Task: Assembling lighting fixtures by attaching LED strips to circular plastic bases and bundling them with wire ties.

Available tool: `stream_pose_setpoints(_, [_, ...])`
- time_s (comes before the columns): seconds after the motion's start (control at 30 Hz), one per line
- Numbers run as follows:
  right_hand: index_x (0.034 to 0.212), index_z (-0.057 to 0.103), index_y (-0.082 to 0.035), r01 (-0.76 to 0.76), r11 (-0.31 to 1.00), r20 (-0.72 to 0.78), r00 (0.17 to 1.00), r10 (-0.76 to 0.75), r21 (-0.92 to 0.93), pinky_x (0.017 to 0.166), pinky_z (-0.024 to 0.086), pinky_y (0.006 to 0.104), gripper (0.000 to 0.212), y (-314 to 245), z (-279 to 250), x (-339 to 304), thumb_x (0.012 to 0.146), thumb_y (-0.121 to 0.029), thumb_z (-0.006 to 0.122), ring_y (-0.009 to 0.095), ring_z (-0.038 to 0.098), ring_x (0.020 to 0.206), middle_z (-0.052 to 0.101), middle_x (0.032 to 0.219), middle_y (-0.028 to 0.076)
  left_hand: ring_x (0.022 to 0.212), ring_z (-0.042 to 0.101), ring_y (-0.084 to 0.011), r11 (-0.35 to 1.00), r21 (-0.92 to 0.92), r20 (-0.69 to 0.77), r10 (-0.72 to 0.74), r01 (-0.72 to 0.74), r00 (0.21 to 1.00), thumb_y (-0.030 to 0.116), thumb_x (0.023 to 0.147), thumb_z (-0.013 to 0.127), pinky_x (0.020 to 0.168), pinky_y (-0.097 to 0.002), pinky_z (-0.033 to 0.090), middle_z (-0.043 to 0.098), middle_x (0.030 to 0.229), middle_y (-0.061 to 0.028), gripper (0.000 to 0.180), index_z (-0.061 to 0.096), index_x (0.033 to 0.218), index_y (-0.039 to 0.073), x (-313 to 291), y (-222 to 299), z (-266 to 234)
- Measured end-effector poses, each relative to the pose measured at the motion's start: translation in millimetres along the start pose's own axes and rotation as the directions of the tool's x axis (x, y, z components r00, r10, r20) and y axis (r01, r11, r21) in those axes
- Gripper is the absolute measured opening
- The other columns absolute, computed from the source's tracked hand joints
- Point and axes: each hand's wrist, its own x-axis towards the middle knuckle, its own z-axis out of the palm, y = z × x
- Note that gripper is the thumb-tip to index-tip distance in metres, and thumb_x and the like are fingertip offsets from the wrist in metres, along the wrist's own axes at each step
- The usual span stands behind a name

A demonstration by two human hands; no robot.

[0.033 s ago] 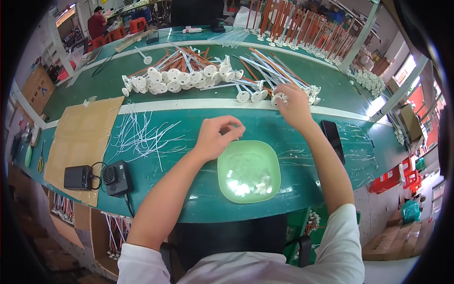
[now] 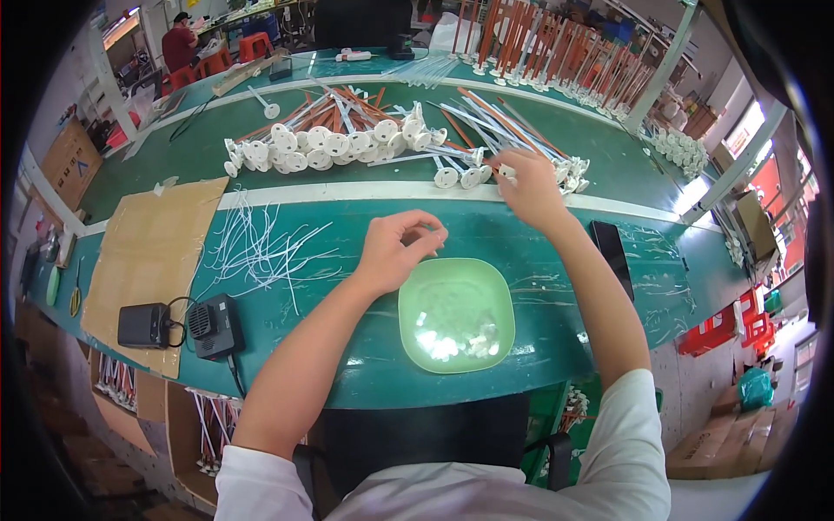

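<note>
probably mid-job: r hand (image 2: 528, 187) curled at thin brown-and-white rods w/ round white plastic disc ends (image 2: 470, 177), r-side heap; grip can't tell. l hand (image 2: 398, 252) loosely pinched, contents unclear, just beside pale-green rounded-square plastic bowl (image 2: 456, 291). small white bits (image 2: 445, 346) remain inside; no. of rods done unclear.

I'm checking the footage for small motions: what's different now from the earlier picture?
The right hand has shifted slightly left, at the pile of round-based sticks; whether it has gripped or released one, I can't tell. The left hand has barely moved, above the green bowl. The bowl, the white strips and the phone stayed put.
</note>
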Motion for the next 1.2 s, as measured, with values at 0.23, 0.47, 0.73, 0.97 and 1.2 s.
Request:
stream_pose_setpoints(0.23, [0.102, 0.070, -0.003, -0.058, 0.998, 0.149, 0.987, 0.054, 0.025, 0.086, 0.051, 0.0427, 0.028, -2, 56, 78, 0.074, -0.002, 0.065, 0.038, 0.064, 0.097, 0.069, 0.101, 0.018, 0.067, 0.067, -0.0106, 1.000, -0.013, -0.136, -0.003, 0.001, 0.991, 0.010, 0.090, 0.066, 0.062, -0.0225, 0.052, 0.069, 0.077, -0.0082, 0.014, 0.066, 0.099, -0.001, 1, -6, 2])
stream_pose_setpoints(0.47, [0.101, 0.071, -0.003, 0.022, 0.885, 0.625, 0.716, 0.310, -0.465, 0.086, 0.053, 0.0443, 0.030, 21, 65, 95, 0.074, 0.001, 0.059, 0.037, 0.066, 0.098, 0.070, 0.100, 0.020, 0.062, 0.065, -0.0094, 0.996, 0.084, -0.148, 0.011, 0.002, 0.989, 0.010, 0.090, 0.066, 0.057, -0.0215, 0.050, 0.069, 0.074, -0.0067, 0.012, 0.067, 0.093, -0.001, 0, -2, 3])
stream_pose_setpoints(0.73, [0.095, 0.071, -0.006, 0.063, 0.986, 0.505, 0.863, 0.024, -0.153, 0.074, 0.055, 0.0377, 0.028, 14, -17, 72, 0.070, -0.017, 0.069, 0.029, 0.068, 0.076, 0.070, 0.081, 0.014, 0.061, 0.065, -0.0090, 0.998, 0.060, -0.149, 0.030, -0.021, 0.988, 0.009, 0.089, 0.066, 0.056, -0.0215, 0.049, 0.069, 0.072, -0.0065, 0.011, 0.067, 0.092, -0.001, 4, -2, 5])
stream_pose_setpoints(0.97, [0.083, 0.065, -0.001, -0.569, 0.755, 0.247, 0.822, 0.513, 0.326, 0.057, 0.046, 0.0258, 0.011, -42, -98, -18, 0.077, -0.010, 0.062, 0.009, 0.058, 0.061, 0.062, 0.069, 0.003, 0.064, 0.067, -0.0105, 0.988, 0.112, -0.176, 0.127, -0.109, 0.976, 0.010, 0.086, 0.069, 0.060, -0.0243, 0.051, 0.071, 0.075, -0.0072, 0.018, 0.066, 0.102, 0.003, -1, 5, 5])
stream_pose_setpoints(1.2, [0.083, 0.066, -0.001, -0.273, 0.809, -0.400, 0.759, 0.514, 0.520, 0.052, 0.045, 0.0211, 0.009, -46, -111, -48, 0.086, -0.008, 0.062, 0.007, 0.060, 0.062, 0.065, 0.071, 0.004, 0.071, 0.070, -0.0129, 0.963, 0.184, -0.208, 0.236, -0.199, 0.949, 0.013, 0.082, 0.073, 0.065, -0.0281, 0.054, 0.073, 0.082, -0.0071, 0.034, 0.064, 0.115, 0.007, -10, 23, 14])
